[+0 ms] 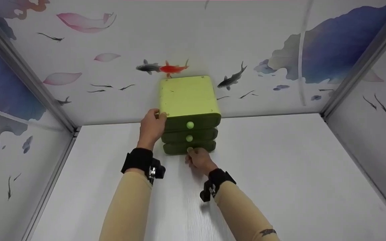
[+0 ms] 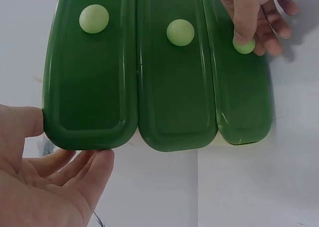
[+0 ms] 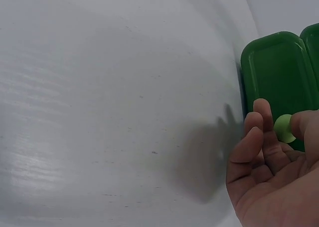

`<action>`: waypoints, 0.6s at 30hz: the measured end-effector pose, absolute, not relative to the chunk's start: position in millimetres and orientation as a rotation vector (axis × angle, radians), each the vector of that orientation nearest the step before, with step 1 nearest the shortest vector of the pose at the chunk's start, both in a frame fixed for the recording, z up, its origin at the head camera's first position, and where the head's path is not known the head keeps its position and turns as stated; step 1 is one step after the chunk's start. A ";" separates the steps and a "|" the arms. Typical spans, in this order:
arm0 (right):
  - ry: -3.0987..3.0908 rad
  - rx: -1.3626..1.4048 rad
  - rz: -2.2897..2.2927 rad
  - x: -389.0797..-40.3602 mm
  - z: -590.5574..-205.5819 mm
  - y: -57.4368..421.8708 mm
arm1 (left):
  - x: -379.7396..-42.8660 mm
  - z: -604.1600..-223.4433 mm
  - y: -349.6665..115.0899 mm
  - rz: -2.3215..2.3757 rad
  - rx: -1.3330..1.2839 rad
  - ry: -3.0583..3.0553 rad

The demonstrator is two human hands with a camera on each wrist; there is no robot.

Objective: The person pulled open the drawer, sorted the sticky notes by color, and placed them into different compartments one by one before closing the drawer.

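A small green drawer cabinet (image 1: 188, 95) with a light yellow-green top stands against the back wall. Its three dark green drawer fronts are stacked, each with a round pale green knob (image 2: 180, 33). My left hand (image 1: 152, 129) holds the cabinet's upper left corner, its thumb on the top edge and its fingers against the side. Down at the bottom drawer (image 2: 242, 92), my right hand (image 1: 199, 159) pinches the knob (image 3: 284, 128) between thumb and index finger. The other right fingers extend loosely below the knob. All three fronts look pushed in.
The cabinet sits at the far edge of a white table (image 1: 280, 167). White panels printed with fish, petals and blue leaves (image 1: 337, 43) enclose the back and both sides, with grey metal posts (image 1: 357, 67) at the corners.
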State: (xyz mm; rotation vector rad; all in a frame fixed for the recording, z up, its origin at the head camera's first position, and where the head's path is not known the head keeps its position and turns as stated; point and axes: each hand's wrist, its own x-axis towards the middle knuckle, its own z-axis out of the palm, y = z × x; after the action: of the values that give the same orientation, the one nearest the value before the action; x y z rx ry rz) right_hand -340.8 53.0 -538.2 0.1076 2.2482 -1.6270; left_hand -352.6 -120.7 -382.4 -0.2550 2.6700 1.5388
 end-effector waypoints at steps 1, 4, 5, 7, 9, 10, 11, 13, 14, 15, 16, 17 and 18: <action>2.249 0.103 -1.636 -340.8 -538.8 53.0 | -352.6 -382.5 -120.7 1.537 -0.253 2.672; 2.246 0.080 -1.659 -339.5 -539.9 54.1 | -351.5 -381.8 -120.2 1.544 -0.255 2.669; 2.241 0.071 -1.666 -338.6 -540.5 55.3 | -351.1 -381.4 -119.7 1.546 -0.256 2.667; 2.228 0.061 -1.675 -336.3 -540.3 57.9 | -350.3 -380.9 -118.8 1.550 -0.257 2.664; 2.228 0.051 -1.670 -333.8 -539.8 61.4 | -350.2 -380.7 -118.3 1.545 -0.254 2.672; 2.232 0.046 -1.664 -332.6 -539.8 63.4 | -350.3 -380.8 -118.0 1.545 -0.254 2.675; 2.239 0.044 -1.653 -331.2 -539.3 65.8 | -350.3 -380.9 -117.9 1.546 -0.256 2.679; 2.271 0.034 -1.617 -328.4 -538.5 71.8 | -350.5 -381.7 -118.0 1.557 -0.258 2.680; 2.299 0.021 -1.587 -327.0 -538.4 75.6 | -350.5 -382.6 -118.4 1.563 -0.256 2.679; 2.323 0.011 -1.556 -325.4 -538.4 79.8 | -350.3 -383.8 -119.1 1.574 -0.250 2.675; 2.352 -0.001 -1.523 -323.9 -538.3 84.4 | -350.3 -386.2 -120.2 1.581 -0.235 2.674; 2.380 -0.012 -1.489 -322.1 -537.7 89.4 | -349.9 -389.0 -121.7 1.587 -0.220 2.672; 2.407 -0.021 -1.456 -320.5 -537.7 94.9 | -349.4 -392.7 -123.8 1.580 -0.203 2.674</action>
State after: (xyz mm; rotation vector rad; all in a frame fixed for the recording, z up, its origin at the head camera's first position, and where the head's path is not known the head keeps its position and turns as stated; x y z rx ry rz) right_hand -320.5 94.9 -537.7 -0.0208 2.4070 -1.4559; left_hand -349.4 -123.8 -392.7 -0.2030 2.6743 1.5801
